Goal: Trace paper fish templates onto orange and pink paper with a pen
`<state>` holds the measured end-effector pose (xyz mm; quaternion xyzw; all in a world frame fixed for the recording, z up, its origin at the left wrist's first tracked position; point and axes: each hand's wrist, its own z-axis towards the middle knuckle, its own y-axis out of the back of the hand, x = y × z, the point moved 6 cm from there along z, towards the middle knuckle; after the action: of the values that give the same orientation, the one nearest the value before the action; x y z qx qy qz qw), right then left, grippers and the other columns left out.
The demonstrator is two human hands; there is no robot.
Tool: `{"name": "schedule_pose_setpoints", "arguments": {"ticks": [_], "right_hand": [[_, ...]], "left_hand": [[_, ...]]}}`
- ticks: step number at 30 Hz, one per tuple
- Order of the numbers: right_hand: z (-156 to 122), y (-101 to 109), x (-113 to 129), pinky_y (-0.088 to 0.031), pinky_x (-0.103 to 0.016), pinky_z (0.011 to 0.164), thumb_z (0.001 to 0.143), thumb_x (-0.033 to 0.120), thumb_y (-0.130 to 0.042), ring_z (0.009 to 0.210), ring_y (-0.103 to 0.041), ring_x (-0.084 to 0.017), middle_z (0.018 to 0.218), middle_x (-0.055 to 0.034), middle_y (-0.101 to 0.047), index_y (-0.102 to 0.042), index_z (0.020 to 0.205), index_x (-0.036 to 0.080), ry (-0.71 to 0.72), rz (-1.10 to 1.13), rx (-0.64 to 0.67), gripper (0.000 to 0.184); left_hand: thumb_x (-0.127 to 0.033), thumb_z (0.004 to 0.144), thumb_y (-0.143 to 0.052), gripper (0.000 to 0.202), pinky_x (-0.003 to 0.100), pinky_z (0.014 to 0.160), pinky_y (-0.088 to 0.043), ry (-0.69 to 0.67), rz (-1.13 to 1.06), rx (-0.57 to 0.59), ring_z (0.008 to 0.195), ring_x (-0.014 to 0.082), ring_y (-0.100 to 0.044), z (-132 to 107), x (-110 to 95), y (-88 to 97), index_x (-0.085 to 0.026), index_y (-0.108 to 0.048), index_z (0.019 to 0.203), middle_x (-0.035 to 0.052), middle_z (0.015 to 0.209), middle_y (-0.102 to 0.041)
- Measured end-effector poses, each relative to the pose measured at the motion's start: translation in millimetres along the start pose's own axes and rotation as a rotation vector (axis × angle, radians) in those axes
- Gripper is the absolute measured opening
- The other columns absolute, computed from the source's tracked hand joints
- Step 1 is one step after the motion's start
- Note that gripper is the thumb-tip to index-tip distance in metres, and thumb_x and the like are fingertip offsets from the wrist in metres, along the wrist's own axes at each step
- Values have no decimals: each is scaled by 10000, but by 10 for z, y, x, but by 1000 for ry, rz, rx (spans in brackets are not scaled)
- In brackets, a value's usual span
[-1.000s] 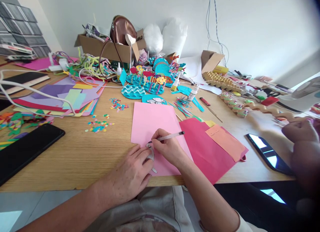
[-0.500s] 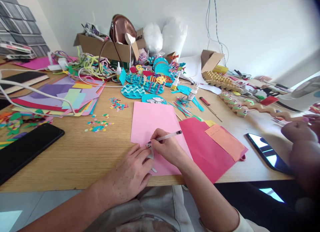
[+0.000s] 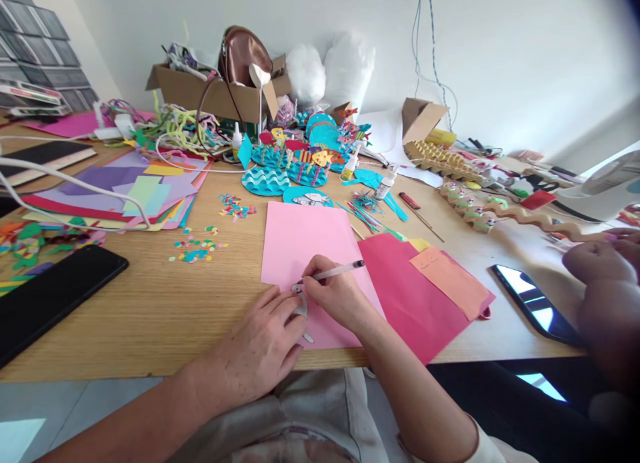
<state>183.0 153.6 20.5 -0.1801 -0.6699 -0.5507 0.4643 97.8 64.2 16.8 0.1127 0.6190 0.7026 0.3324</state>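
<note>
Little is changing against a second ago: the slim white pen (image 3: pixel 337 271) is swinging its dark capped end a touch leftward, both hands are keeping their spots, and a co-worker's hand (image 3: pixel 597 263) at the far right is shifting slightly.

Right hand (image 3: pixel 336 295) is gripping the pen in a closed writing pinch, tip meeting the far end of the small grey paper cut-out (image 3: pixel 302 308). Pen axis is running from the tip low-left up to the cap at the right.

Left hand (image 3: pixel 260 346) is lying flat, fingers spread narrow and pressing on the cut-out's left edge, holding nothing.

Cut-out is sitting on the near part of the pale pink paper sheet (image 3: pixel 305 240), close to the front edge of the light wooden table (image 3: pixel 165 303). Its long axis is running roughly away from the person, and its near tip is peeking out below the left fingers. It is lying between the two hands and touching both. Left hand is covering more of it, right hand is reaching it only through the pen tip.

Deep pink sheet (image 3: pixel 415 310) is overlapping the pale one on the right, and a lit black smartphone (image 3: pixel 530 306) is lying beyond it
</note>
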Motion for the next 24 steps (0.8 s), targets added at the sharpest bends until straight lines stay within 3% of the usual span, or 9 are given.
{"name": "schedule_pose_setpoints", "arguments": {"ticks": [8, 24], "right_hand": [[-7, 16, -63, -316, -218, 496, 668, 116, -442, 549, -415, -103, 579, 50, -461, -447, 636, 194, -17, 102, -20, 85], [-36, -2, -25, -317, -224, 510, 674, 108, -450, 559, -446, -110, 583, 40, -491, -455, 647, 196, 17, -19, -7, 92]], "left_hand": [[-167, 840, -473, 75, 461, 1032, -304, -4, 0, -14, 1104, 233, -476, 4, 1, 2, -173, -530, 888, 91, 1141, -533], [-174, 844, -471, 63, 444, 1029, -297, 7, -1, 2, 1058, 218, -482, 9, 3, -1, -177, -529, 869, 73, 1054, -540]]}}
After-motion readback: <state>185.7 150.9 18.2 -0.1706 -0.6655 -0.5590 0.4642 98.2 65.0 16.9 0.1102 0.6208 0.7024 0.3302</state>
